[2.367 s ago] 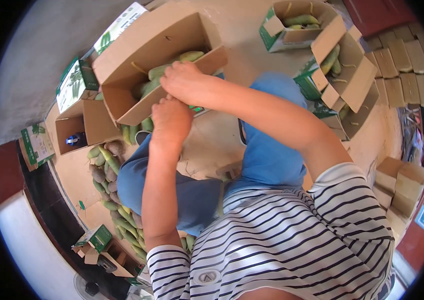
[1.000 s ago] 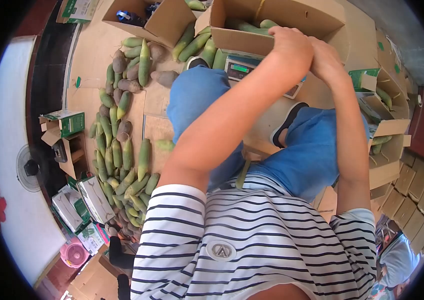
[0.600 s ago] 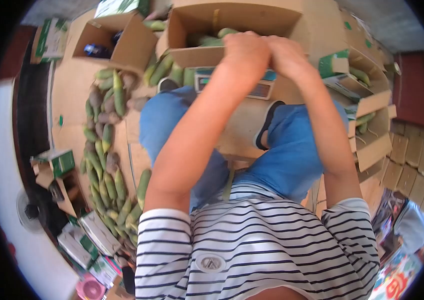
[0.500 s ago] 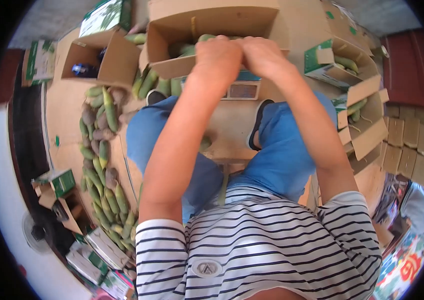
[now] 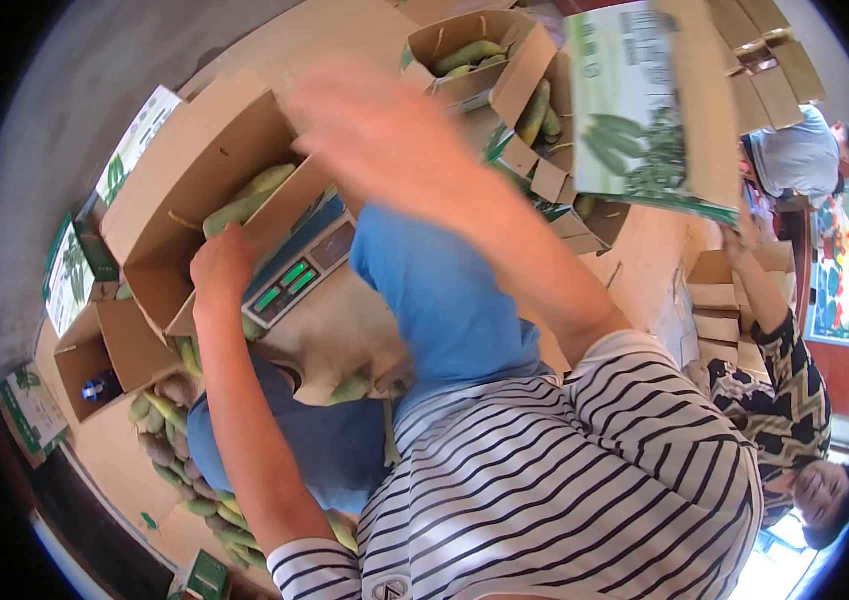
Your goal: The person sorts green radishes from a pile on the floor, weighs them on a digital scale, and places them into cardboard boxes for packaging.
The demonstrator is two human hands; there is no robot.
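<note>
An open cardboard box (image 5: 159,190) with long green radishes (image 5: 249,200) inside stands at the upper left, on or right behind a scale (image 5: 302,272) with lit green displays. My left hand (image 5: 222,262) is at the box's near rim, its fingers closed over the edge beside the radishes. Above the near right side of that box, my right hand (image 5: 359,125) is in the air, smeared by motion. Its fingers are too blurred to read, and I make out nothing in it.
On the right a person (image 5: 779,400) holds up a green-and-white box (image 5: 634,110). More open boxes of radishes, one of them (image 5: 474,60), stand at the top. Loose radishes (image 5: 169,440) lie on the floor at left, near a small box (image 5: 94,365) with a blue item.
My hands were together at the box rim; the right one has come off, while the left is at the rim. The view has turned right, and a person holding a box has appeared.
</note>
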